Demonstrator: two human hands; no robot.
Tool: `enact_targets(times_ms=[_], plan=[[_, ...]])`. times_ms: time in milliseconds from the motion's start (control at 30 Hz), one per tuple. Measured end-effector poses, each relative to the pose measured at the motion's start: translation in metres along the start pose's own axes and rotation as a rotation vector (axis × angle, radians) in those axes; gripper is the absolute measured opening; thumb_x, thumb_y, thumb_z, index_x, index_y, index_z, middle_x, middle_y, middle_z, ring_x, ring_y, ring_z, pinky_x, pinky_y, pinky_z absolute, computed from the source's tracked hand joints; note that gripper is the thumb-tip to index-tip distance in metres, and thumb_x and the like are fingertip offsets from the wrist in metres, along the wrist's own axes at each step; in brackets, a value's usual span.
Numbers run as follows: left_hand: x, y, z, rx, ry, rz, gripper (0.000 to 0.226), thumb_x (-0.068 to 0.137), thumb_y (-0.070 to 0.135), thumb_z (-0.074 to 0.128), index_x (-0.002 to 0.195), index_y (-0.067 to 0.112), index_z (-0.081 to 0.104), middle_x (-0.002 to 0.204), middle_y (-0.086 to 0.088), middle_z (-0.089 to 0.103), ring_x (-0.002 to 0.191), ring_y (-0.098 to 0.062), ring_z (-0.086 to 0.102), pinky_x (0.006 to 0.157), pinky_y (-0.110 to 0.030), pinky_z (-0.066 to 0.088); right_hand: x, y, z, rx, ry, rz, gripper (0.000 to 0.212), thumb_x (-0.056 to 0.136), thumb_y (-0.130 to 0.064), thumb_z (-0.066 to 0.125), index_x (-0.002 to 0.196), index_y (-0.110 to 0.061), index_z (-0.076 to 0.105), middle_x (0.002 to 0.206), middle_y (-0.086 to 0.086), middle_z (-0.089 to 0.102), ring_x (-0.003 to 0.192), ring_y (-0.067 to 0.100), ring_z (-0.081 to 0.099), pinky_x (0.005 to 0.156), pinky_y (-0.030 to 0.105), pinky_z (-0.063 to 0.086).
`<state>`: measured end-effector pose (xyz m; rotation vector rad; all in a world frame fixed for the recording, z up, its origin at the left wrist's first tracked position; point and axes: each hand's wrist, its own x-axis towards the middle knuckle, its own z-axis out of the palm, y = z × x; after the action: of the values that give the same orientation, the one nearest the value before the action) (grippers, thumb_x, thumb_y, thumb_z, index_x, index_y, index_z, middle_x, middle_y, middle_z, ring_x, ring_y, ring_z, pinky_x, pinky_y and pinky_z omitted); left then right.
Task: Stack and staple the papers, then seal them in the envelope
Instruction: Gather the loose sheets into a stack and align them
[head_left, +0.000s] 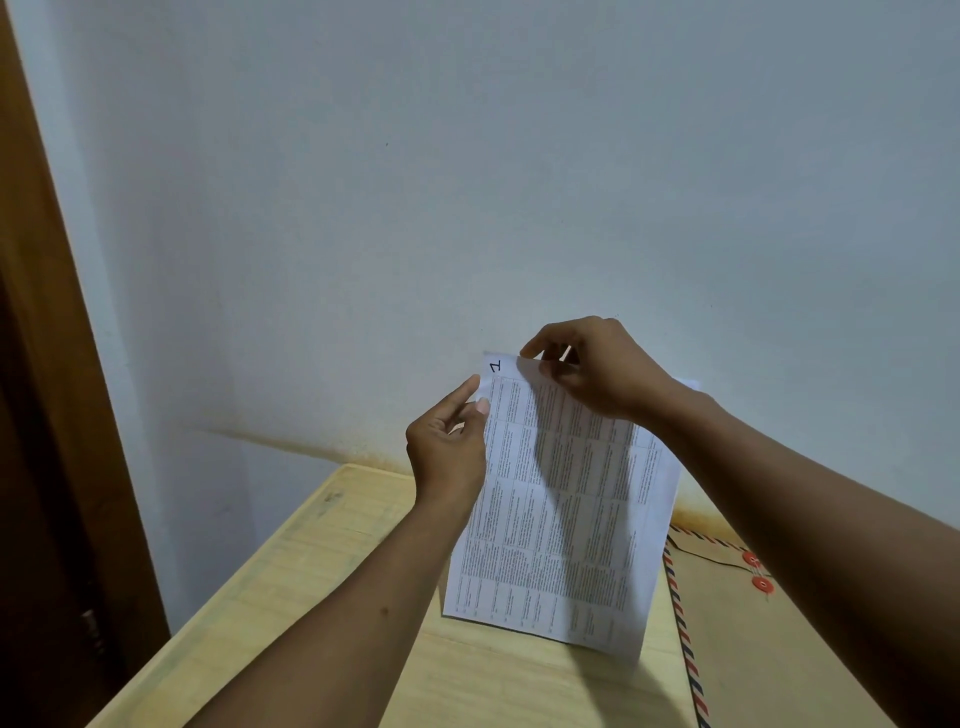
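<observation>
Fingers (540, 349) of the right hand (597, 369) pinch the top edge of the papers (561, 519) at frame centre. The left hand (449, 441) clamps thumb and fingers on their left edge. The sheets stand upright on the wooden table (322, 561), a handwritten 1 at their top corner. The envelope (753, 623) lies flat at the lower right, just beside them.
</observation>
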<state>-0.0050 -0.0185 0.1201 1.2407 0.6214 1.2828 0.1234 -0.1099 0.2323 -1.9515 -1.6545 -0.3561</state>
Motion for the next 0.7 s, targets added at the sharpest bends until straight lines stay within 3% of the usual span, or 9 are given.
enact_targets(times_ms=[233, 400, 500, 600, 700], plan=[[0.002, 0.004, -0.001, -0.019, -0.001, 0.017, 0.031, 0.094, 0.012, 0.072, 0.121, 0.026, 0.075, 0.097, 0.004, 0.076, 0.104, -0.010, 0.070, 0.102, -0.033, 0.055, -0.001, 0.003, 0.002, 0.044, 0.004, 0.028, 0.027, 0.093, -0.012, 0.062, 0.106, -0.032, 0.074, 0.092, -0.012, 0.069, 0.085, 0.012, 0.065, 0.079, 0.034, 0.055], [0.012, 0.007, -0.003, -0.029, 0.073, 0.051, 0.028, 0.096, 0.010, 0.069, 0.120, 0.023, 0.075, 0.117, -0.004, 0.075, 0.094, 0.000, 0.067, 0.075, -0.001, 0.050, -0.003, 0.007, -0.008, 0.035, -0.013, 0.069, 0.026, 0.092, -0.014, 0.062, 0.107, -0.032, 0.073, 0.087, -0.014, 0.065, 0.077, -0.001, 0.060, 0.081, 0.030, 0.050], [0.020, 0.007, -0.011, -0.055, 0.121, 0.037, 0.028, 0.096, 0.010, 0.068, 0.119, 0.025, 0.076, 0.114, 0.000, 0.076, 0.085, 0.009, 0.067, 0.069, 0.001, 0.047, -0.009, 0.021, -0.019, 0.029, 0.006, 0.147, 0.022, 0.090, -0.016, 0.065, 0.104, -0.030, 0.073, 0.084, -0.017, 0.065, 0.079, 0.003, 0.061, 0.079, 0.027, 0.046], [0.023, 0.007, -0.015, -0.053, 0.143, 0.029, 0.028, 0.096, 0.010, 0.068, 0.119, 0.023, 0.076, 0.112, 0.004, 0.075, 0.078, 0.019, 0.064, 0.068, 0.002, 0.045, -0.019, 0.035, -0.018, 0.220, 0.055, 0.278, 0.024, 0.087, -0.011, 0.066, 0.102, -0.027, 0.075, 0.086, -0.010, 0.072, 0.077, 0.007, 0.061, 0.064, 0.023, 0.044], [0.021, 0.008, -0.014, -0.023, 0.153, 0.053, 0.027, 0.096, 0.010, 0.068, 0.119, 0.024, 0.076, 0.110, 0.003, 0.075, 0.076, 0.018, 0.064, 0.067, 0.002, 0.045, -0.029, 0.039, -0.009, 0.526, 0.149, 0.387, 0.025, 0.087, -0.004, 0.065, 0.103, -0.020, 0.075, 0.088, 0.005, 0.073, 0.073, 0.012, 0.060, 0.054, 0.018, 0.040]])
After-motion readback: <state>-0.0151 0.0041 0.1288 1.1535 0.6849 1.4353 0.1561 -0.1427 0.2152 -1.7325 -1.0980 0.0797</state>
